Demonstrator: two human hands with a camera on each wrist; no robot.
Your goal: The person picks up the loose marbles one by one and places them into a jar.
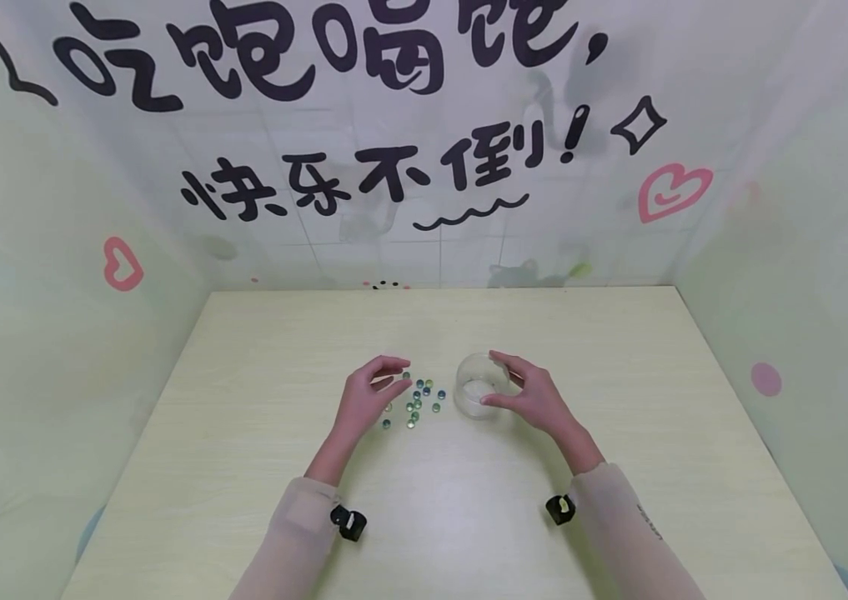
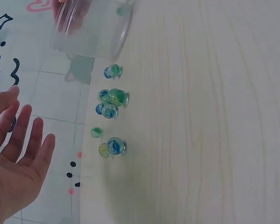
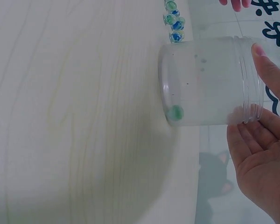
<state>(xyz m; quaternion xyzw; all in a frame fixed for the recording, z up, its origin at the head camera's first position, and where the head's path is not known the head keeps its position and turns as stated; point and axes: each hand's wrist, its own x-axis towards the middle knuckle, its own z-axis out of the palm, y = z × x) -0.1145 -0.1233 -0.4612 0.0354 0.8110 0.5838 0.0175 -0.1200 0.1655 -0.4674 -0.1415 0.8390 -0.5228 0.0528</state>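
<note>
My right hand grips a clear plastic jar near its threaded rim, thumb on one side and fingers on the other. The jar stands upright on the table, its mouth up. One green marble lies inside at the bottom. To the left of the jar, several glass marbles in green, blue and yellow are scattered on the tabletop. My left hand hovers at the left side of these marbles, fingers relaxed and apart from the thumb. Nothing shows in its palm in the left wrist view.
The pale wood-grain table reaches back to a wall sheet printed with black writing and pink hearts. Similar sheets flank it on both sides. A small black device sits by the left cuff, another by the right.
</note>
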